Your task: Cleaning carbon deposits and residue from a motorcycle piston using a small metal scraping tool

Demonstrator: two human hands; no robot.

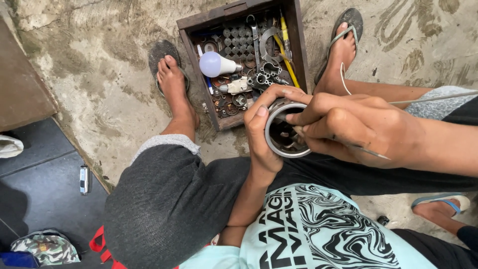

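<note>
- The left hand grasps a round metal cup from its left side, above the knees, with the thumb on the rim.
- The right hand is clenched around a thin metal rod, with the fingers at the mouth of the cup.
- A wooden box of small parts stands on the concrete floor between the feet.
- A white bulb lies at the left side of the box.

Bulb in toolbox, toolbox between feet, metal cylinder before it
</note>
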